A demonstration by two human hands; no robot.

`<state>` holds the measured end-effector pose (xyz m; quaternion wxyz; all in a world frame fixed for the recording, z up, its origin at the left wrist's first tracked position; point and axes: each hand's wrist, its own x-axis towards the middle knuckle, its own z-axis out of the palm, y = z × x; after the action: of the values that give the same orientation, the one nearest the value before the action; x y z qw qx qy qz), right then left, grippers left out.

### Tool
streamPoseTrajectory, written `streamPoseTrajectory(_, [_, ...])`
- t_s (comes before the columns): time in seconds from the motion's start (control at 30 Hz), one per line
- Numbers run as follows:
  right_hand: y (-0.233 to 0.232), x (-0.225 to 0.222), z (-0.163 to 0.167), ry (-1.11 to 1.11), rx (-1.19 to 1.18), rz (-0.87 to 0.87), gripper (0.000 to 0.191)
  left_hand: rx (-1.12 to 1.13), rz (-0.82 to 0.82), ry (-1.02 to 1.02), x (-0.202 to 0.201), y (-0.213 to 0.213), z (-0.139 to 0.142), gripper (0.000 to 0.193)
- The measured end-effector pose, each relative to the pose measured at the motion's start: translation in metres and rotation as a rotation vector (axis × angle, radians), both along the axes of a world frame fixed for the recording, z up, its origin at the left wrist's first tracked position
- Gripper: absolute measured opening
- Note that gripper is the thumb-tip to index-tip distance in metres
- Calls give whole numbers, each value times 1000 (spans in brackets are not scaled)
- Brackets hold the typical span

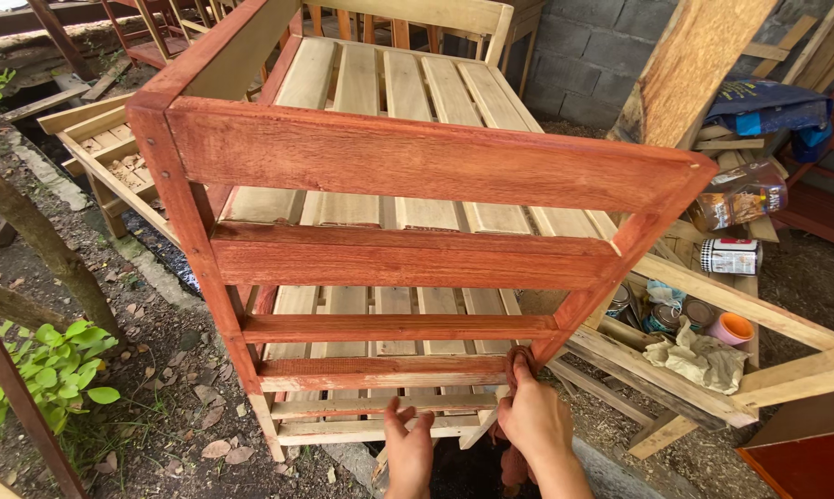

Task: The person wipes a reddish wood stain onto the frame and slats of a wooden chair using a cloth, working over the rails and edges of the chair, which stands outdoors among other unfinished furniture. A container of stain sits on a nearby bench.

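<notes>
outdoors on leaf-strewn dirt, the right hand (534, 420) presses a rag (517, 362) clamped in its fingers against the red-stained frame (408, 259) at lower centre, while the left hand (408, 450) lies spread on an unstained slat (371, 429).

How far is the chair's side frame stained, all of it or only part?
Part. The side frame is red-brown on its upper rails; the lowest rails are bare pale wood. The right hand presses a cloth there.

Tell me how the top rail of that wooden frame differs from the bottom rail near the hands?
The top rail is wide and fully stained reddish-brown; the bottom rail is narrow, pale bare wood. The top rail is untouched, while the left hand rests at the bottom rail. Both are horizontal slats of one frame.
</notes>
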<state>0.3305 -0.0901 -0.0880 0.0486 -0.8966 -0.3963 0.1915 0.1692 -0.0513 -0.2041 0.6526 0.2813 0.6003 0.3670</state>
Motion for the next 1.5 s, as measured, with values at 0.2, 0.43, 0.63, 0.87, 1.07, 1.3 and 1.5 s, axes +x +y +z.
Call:
streamPoseTrajectory(0.2, [5,-1,9,93,109,-26,77,155,239,-2,-25,4,7,94])
streamPoseTrajectory(0.43, [20,-69,5,122,91,160,72,264,396,228,-54,3,14,78])
streamPoseTrajectory(0.63, [50,-146,18,145,268,454,63,531,479,424,-97,2,3,68])
streamPoseTrajectory(0.87, [68,-185,32,196,272,551,61,576,431,461,-118,-4,23,52])
streamPoseTrajectory(1.07, [47,-120,19,175,59,281,58,880,-65,946,-89,-4,76,58])
streamPoseTrajectory(1.3, [4,-14,0,33,-10,1,62,934,-437,1086,-49,0,95,62])
streamPoseTrajectory(1.5, [-4,6,-2,-64,-64,-71,70,1137,-320,1141,-52,-4,73,50])
